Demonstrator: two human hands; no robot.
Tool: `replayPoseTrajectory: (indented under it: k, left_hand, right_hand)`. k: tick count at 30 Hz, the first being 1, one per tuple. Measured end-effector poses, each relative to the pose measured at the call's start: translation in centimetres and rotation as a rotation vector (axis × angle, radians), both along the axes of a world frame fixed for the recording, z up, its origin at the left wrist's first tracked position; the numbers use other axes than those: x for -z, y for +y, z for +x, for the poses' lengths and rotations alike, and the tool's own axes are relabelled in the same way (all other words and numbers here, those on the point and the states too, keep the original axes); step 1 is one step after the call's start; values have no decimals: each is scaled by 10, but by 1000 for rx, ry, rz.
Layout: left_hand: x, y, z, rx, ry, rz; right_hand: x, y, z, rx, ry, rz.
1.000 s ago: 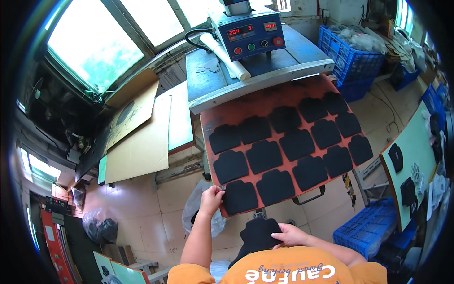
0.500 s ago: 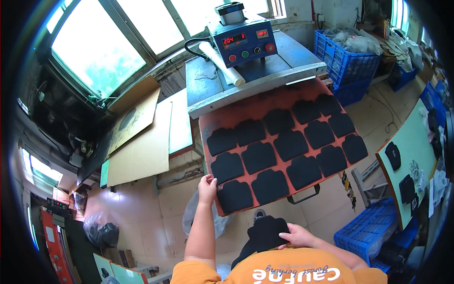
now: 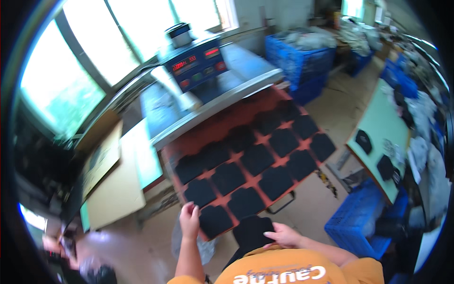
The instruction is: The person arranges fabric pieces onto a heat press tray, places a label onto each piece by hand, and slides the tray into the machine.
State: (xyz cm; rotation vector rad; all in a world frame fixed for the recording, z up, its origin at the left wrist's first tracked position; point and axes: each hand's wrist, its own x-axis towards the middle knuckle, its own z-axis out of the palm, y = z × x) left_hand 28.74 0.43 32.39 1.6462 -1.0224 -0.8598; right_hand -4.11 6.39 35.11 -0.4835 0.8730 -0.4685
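A red board (image 3: 187, 154) stretches out in front of me, with rows of black flat fabric pieces (image 3: 246, 202) lying on it. My left hand (image 3: 190, 221) is at the board's near left corner, beside the nearest black piece (image 3: 215, 221). Its fingers are bent together; blur hides what they pinch, if anything. Close to my body, my right hand (image 3: 283, 235) grips a black fabric piece (image 3: 254, 232), thumb on top. This piece reaches up to the board's near edge in the picture; whether they touch, I cannot tell.
A press machine (image 3: 196, 66) with a blue control box stands behind the board. A black handle (image 3: 282, 204) juts from the board's front. Cardboard sheets (image 3: 111, 182) lie at left. On the right are a green-topped table (image 3: 378, 132) and blue crates (image 3: 354, 220).
My view has swung, so the board and machine sit further left in the picture and blur. The black piece in my right hand is now closer to the board's near edge. My left hand stays at the corner.
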Motion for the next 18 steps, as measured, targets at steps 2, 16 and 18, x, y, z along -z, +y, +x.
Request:
replayPoseTrajectory:
  k: [2,16,18]
  left_hand:
    - [-28,5,-24,308,59,169]
    - [-48,-59,-250,1031,144,223]
    - [-41,-66,-284,1094,100,168]
  right_hand:
    - [-3,-9,12,108,-38,13]
    - [29,-2,-142,802,330,-275]
    - [20,-1,-199,1013,458,-308]
